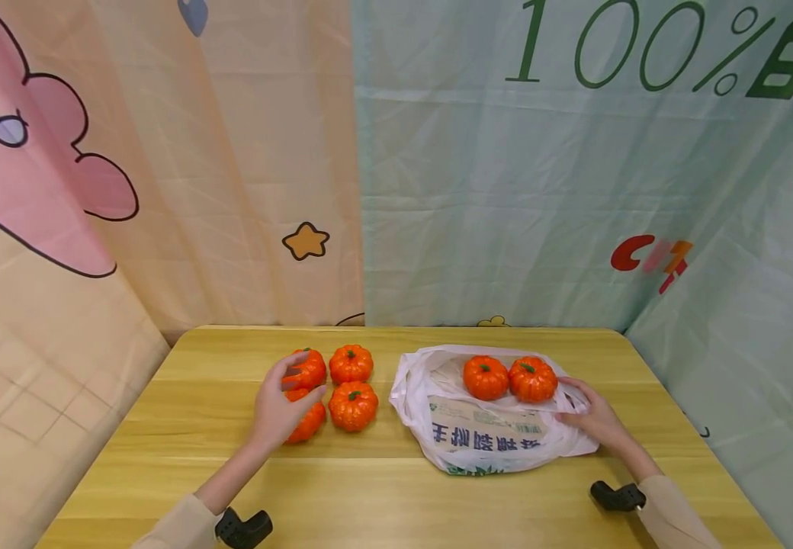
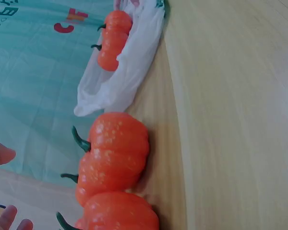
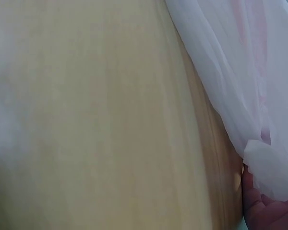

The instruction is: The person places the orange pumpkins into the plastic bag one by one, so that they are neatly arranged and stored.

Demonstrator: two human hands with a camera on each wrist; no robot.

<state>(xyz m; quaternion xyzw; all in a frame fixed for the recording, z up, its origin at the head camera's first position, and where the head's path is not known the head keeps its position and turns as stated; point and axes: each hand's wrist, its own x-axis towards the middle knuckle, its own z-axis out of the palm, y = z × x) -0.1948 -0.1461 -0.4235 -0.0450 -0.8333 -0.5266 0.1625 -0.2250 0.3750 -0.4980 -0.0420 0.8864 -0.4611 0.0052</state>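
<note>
Two small orange pumpkins [image 1: 486, 378] lie side by side on a white plastic bag [image 1: 486, 457], at its open mouth. My right hand [image 1: 595, 419] grips the bag's right edge, and a crumpled tuft of white plastic [image 3: 271, 167] covers part of that hand in the right wrist view. Left of the bag, several more pumpkins [image 1: 354, 406] with green stems stand close together on the table. Over the left ones is my left hand [image 1: 283, 404], its fingers spread and holding nothing; it partly hides two of them. In the left wrist view its fingertips [image 2: 7, 215] show apart from the pumpkins [image 2: 117, 153].
The wooden table [image 1: 369, 503] ends at a straight back edge against hanging printed cloths [image 1: 492, 191]. Similar cloth hangs along the left and right sides. Black wrist cameras [image 1: 244, 528] are worn on both forearms.
</note>
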